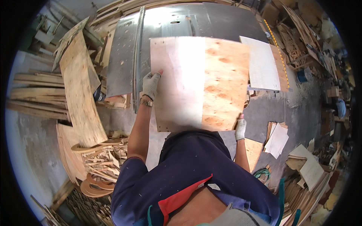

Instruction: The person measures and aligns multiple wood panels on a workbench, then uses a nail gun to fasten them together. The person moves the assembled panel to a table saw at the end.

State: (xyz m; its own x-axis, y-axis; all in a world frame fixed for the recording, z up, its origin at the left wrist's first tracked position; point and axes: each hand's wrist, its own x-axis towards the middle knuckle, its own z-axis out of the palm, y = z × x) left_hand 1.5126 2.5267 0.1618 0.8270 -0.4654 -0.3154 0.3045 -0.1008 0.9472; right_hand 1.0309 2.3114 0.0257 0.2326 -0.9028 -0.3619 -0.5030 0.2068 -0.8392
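Between my hands, in front of my body, is a large squarish plywood panel [224, 86]. Its left part is pale and glares in the light; its right part is tan with knots. My left hand [151, 85], in a light knitted work glove with bare fingertips, grips the panel's left edge, thumb on the face. Lower down, my right hand [240, 127], gloved alike, holds the right edge near the bottom corner. The fingers behind the panel are hidden. Beyond it lies a dark metal saw table [230, 20], partly covered by the panel.
A metal fence rail [138, 56] crosses the table's left side. A white sheet [260, 64] lies at its right, by a yellow strip [277, 49]. Long plywood [77, 71] leans left above scrap wood [107, 162]. Smaller sheets [277, 139] lie on the floor at right.
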